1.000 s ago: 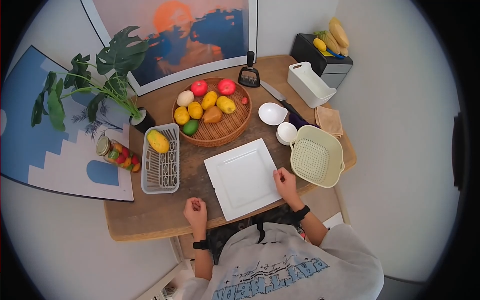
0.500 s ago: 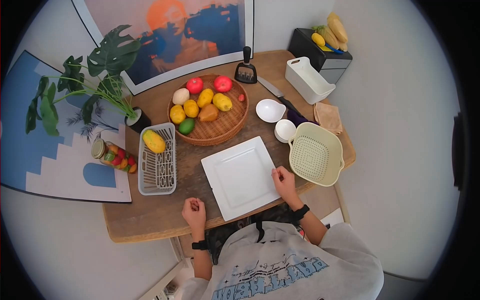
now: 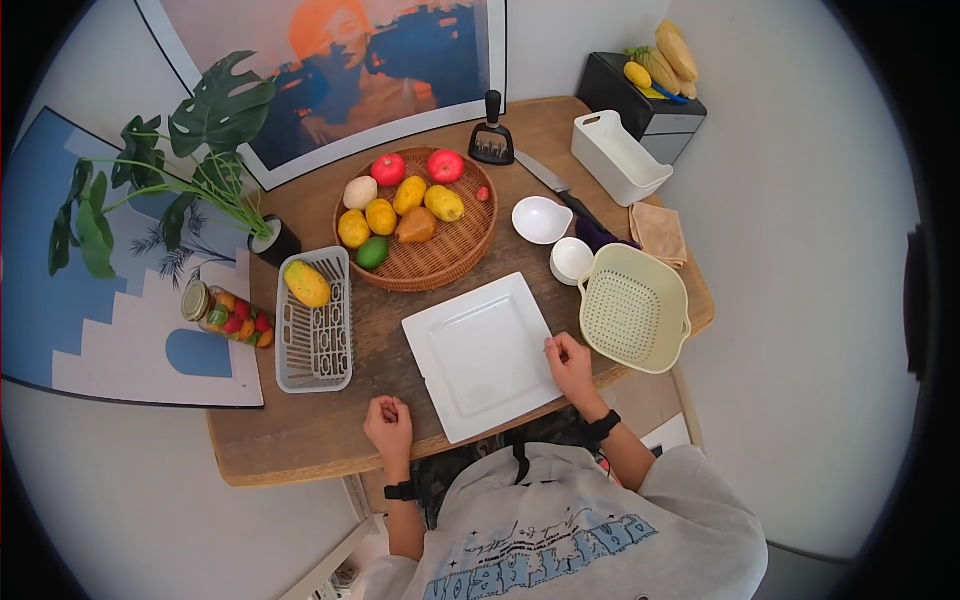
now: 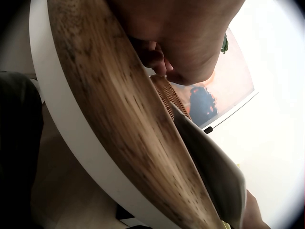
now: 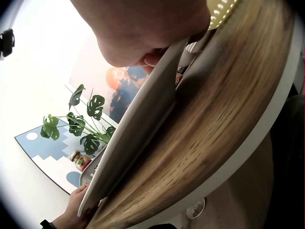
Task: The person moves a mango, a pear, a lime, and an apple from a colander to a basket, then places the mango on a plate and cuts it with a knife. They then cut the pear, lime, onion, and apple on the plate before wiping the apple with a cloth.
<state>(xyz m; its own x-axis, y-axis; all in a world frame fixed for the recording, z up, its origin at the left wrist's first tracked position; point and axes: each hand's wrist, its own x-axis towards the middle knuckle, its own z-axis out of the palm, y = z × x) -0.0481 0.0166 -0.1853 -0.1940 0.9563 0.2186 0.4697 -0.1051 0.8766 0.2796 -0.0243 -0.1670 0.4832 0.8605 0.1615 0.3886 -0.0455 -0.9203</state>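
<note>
The white square plate point(image 3: 478, 350) lies flat on the wooden surface point(image 3: 320, 430), close to the front edge and between the two hands. Because its sides look about equal, it gives no clear long axis; instead, the direction is given by its left and right sides, which run a little slantwise, their far ends leaning toward the person's left. The right hand point(image 3: 570, 368) is the nearer one: it is at the plate's right rim, near the front right corner, and the fingertips overlap this rim in the head view. From this grip the whole plate extends to the left and forward. The fingers are bent loosely, the opening is narrow, and I see nothing held between them; how firmly they touch the rim I cannot tell. The left hand point(image 3: 389, 428) rests at the front edge of the surface, apart from the plate, which lies to its right with a strip of bare wood between. Its grip is also narrow, with the fingers loosely curled and nothing inside. So I judge that a move on the plate would be shorter for the right hand, while the left would first need to cross that strip. Just beyond the right hand stands the pale green strainer point(image 3: 632, 305), near the plate's right side, so there the room seems more limited.
</note>
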